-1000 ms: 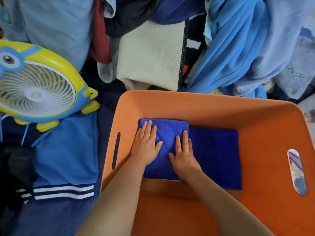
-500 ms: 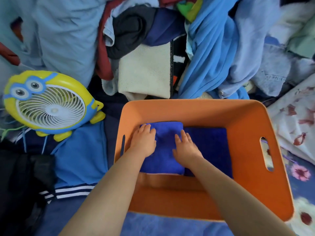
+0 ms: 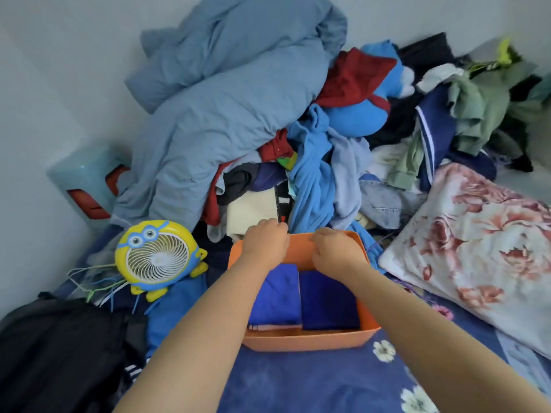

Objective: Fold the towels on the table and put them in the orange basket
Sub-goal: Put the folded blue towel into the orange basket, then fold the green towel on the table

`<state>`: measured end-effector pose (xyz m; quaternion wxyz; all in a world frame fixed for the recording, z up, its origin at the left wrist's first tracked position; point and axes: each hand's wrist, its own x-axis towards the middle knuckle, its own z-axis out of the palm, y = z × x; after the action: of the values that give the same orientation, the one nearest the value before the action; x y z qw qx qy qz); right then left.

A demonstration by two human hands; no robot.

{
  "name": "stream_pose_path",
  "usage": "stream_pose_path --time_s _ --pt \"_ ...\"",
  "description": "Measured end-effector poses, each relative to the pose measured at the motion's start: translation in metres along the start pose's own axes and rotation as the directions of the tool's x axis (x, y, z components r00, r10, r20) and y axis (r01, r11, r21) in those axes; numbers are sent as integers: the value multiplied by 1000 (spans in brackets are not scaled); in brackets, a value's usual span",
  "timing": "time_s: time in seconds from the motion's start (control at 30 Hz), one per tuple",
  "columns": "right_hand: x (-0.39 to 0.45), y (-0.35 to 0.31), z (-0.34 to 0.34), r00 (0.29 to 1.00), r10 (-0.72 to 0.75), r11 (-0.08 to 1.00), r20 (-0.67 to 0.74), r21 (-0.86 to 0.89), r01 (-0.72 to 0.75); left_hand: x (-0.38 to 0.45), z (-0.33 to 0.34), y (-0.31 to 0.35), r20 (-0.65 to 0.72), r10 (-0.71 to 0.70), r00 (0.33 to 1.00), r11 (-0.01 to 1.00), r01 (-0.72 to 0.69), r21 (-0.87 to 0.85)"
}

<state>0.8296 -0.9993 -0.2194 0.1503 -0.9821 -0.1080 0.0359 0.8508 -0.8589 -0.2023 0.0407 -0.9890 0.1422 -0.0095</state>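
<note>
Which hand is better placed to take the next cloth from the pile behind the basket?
Probably the left hand. Both hands grip the far rim of the orange basket, but the left reaches further past it, next to the cream cloth. The right hand sits nearer the blue garment.

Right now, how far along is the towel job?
Done: two folded towels lie side by side in the orange plastic basket, a bright blue one and a dark navy one. In hand: left hand and right hand curl over the basket's far rim. Left: no unfolded towel stands out in the clothes pile.
</note>
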Motion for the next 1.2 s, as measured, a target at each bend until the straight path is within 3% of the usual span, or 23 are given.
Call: stream_pose_path --time_s 0.13,0.37,0.53,0.63,0.77,0.93,1.2 --pt "-66 -5 -65 987 -21 1000 -157 -19 18 -55 -69 31 -90 -1 996 1000 4 29" --pt "-182 -4 -133 960 13 993 -281 -110 -46 -142 -136 85 -93 32 995 995 -23 92" --pt "-270 -4 -161 925 94 968 -369 -183 -171 -187 -163 131 -114 144 983 980 -125 154" --pt "-349 -5 -171 865 221 927 -451 -179 -330 -225 -175 173 -144 279 949 957 -263 123" --pt "-458 -8 -170 755 405 828 -516 -143 -542 -282 -181 237 -182 501 846 865 -495 79" --pt "-604 -18 -156 560 608 655 -563 -43 -755 -374 -180 328 -189 741 644 665 -744 68" --pt "-867 -55 -141 191 793 243 -578 13 -970 -570 -205 484 -241 922 304 321 -947 32"
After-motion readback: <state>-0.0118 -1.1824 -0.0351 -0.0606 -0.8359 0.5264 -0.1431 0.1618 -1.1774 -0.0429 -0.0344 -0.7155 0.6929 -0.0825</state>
